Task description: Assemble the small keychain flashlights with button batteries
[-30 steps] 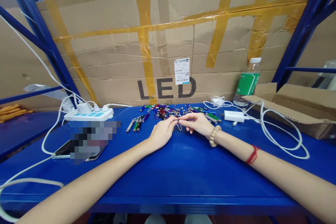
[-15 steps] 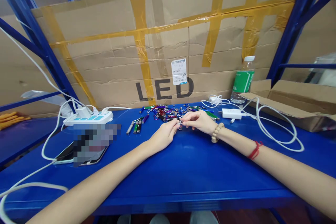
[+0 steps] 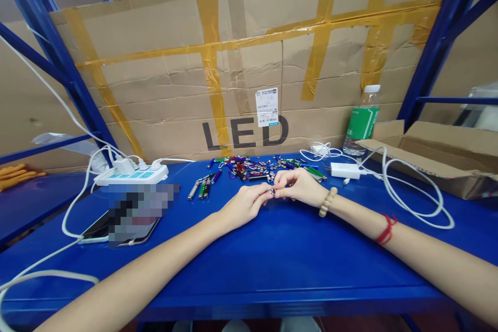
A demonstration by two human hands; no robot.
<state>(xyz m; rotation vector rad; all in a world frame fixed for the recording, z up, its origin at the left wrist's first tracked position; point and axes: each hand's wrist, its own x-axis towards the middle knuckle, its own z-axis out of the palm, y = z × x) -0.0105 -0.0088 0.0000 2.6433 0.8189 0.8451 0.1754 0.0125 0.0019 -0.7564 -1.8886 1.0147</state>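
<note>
My left hand (image 3: 246, 203) and my right hand (image 3: 301, 187) meet fingertip to fingertip above the table. Between their pinched fingers is a small shiny metal piece (image 3: 273, 192), mostly covered, so its kind cannot be made out. Both hands are closed on it. Just behind them lies a loose pile of small coloured metal tubes (image 3: 239, 168) in red, blue, purple and green, mixed with small metal parts. Left of my left hand, several finished-looking tubes (image 3: 201, 188), silver, green and dark, lie side by side with clips at their upper ends.
On the blue table (image 3: 280, 259), a phone (image 3: 142, 233) and a white power strip (image 3: 134, 177) stand left. A white charger (image 3: 344, 170) with looped cable, a bottle (image 3: 361, 122) and an open carton (image 3: 439, 158) are right. A large cardboard sheet (image 3: 163, 98) closes the back.
Both hands have come slightly lower and to the right, with the right wrist shifting most. A small ring hanging below the fingers earlier is now mostly hidden.
</note>
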